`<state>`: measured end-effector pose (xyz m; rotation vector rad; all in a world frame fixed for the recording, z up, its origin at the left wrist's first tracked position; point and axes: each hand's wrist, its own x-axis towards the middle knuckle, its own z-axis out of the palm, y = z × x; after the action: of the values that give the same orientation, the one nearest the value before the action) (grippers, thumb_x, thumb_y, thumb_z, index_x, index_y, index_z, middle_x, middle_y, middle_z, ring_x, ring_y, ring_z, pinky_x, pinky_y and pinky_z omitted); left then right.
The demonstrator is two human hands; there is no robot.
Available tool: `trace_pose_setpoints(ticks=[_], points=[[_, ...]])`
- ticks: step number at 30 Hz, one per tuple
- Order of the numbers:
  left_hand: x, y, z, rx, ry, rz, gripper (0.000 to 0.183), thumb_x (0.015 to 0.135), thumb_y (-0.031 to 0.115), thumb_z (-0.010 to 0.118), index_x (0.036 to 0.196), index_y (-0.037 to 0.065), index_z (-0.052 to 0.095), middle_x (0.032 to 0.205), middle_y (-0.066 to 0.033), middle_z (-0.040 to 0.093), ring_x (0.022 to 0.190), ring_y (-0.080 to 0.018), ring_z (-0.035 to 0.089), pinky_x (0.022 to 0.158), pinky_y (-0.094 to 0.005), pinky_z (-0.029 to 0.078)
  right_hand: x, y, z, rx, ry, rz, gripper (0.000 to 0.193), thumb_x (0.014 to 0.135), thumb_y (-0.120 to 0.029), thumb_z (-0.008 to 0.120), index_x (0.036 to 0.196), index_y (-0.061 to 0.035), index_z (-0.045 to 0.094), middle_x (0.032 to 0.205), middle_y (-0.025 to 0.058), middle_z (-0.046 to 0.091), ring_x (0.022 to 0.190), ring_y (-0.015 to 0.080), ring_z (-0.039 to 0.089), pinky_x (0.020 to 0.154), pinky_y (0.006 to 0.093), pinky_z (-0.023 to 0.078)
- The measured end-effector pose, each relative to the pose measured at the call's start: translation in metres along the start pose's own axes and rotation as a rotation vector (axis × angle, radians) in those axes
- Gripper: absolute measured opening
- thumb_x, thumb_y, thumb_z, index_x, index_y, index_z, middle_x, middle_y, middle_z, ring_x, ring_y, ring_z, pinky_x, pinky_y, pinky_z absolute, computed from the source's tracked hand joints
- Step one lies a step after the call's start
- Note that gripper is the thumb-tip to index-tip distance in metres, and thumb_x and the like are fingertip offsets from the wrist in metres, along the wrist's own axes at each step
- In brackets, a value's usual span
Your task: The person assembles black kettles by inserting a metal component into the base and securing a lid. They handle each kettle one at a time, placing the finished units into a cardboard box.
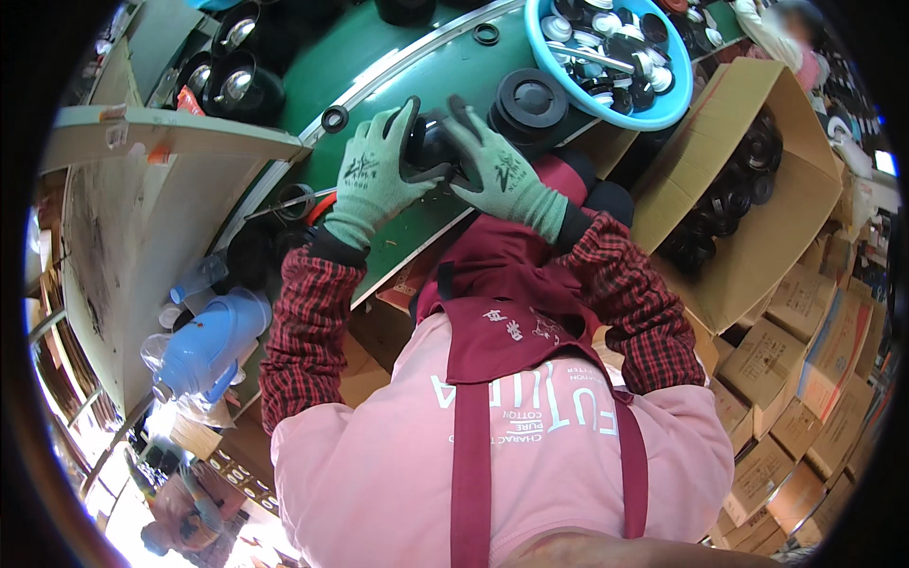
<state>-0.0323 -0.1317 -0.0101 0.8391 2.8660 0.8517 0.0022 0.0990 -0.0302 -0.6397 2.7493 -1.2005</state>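
Both my hands wear pale green work gloves with dark palms and fingers. Between them, over the green bench, is a shiny round black part; its exact kind is partly hidden by the gloves. My left hand curls around its left side, thumb along the near edge. On the other side, my right hand grips it too, its fingertips a little blurred. Just beyond my right hand stands a stack of round black lids. A small black ring lies beside my left fingers.
A light blue basin holds black and white caps and a metal rod. Another black ring lies farther back. At right, a cardboard box contains black round parts, near stacked cartons. Shiny black bowl-like pieces and a blue thermos are left.
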Motion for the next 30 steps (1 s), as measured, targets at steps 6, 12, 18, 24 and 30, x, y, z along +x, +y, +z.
trace_pose_setpoints(ticks=[6, 12, 18, 24, 30], points=[[0.055, 0.021, -0.016, 0.276, -0.274, 0.153, 0.097, 0.071, 0.05, 0.093, 0.15, 0.007, 0.055, 0.132, -0.0192, 0.061, 0.116, -0.0394, 0.066, 0.096, -0.051, 0.056, -0.054, 0.02, 0.057, 0.09, 0.201, 0.327, 0.077, 0.086, -0.036, 0.081, 0.143, 0.0028, 0.046, 0.138, 0.0323, 0.051, 0.134, 0.0488, 0.05, 0.116, 0.0483, 0.043], [0.059, 0.036, -0.014, 0.295, -0.303, 0.075, 0.092, 0.062, 0.045, 0.098, 0.136, 0.005, 0.06, 0.124, -0.018, 0.06, 0.112, -0.0384, 0.066, 0.091, -0.0489, 0.057, -0.05, 0.019, 0.073, -0.13, 0.115, 0.375, 0.067, 0.093, -0.039, 0.075, 0.14, 0.001, 0.051, 0.143, 0.0302, 0.052, 0.122, 0.0419, 0.062, 0.097, 0.0462, 0.057], [0.067, 0.054, -0.008, 0.438, -0.353, 0.044, 0.082, 0.059, 0.035, 0.099, 0.126, 0.009, 0.061, 0.122, -0.0147, 0.057, 0.11, -0.0365, 0.064, 0.09, -0.0475, 0.058, -0.05, 0.03, 0.082, -0.207, 0.189, 0.342, 0.062, 0.093, -0.038, 0.074, 0.135, 0.0009, 0.051, 0.14, 0.0325, 0.052, 0.113, 0.0425, 0.066, 0.092, 0.0467, 0.058], [0.062, 0.035, -0.021, 0.394, -0.417, 0.39, 0.121, 0.056, 0.021, 0.102, 0.159, 0.017, 0.04, 0.145, -0.0164, 0.052, 0.13, -0.041, 0.055, 0.111, -0.0492, 0.05, -0.047, 0.023, 0.079, -0.109, 0.188, 0.308, 0.056, 0.092, -0.034, 0.075, 0.128, 0.0009, 0.051, 0.127, 0.027, 0.057, 0.106, 0.0431, 0.066, 0.088, 0.0481, 0.058], [0.067, 0.042, -0.029, 0.409, -0.626, -0.021, 0.142, 0.054, 0.036, 0.105, 0.169, 0.025, 0.023, 0.164, -0.0167, 0.038, 0.147, -0.042, 0.045, 0.116, -0.0541, 0.046, -0.048, 0.019, 0.073, -0.118, 0.115, 0.357, 0.059, 0.098, -0.039, 0.072, 0.136, -0.0001, 0.048, 0.135, 0.029, 0.058, 0.114, 0.0442, 0.067, 0.092, 0.0506, 0.057]])
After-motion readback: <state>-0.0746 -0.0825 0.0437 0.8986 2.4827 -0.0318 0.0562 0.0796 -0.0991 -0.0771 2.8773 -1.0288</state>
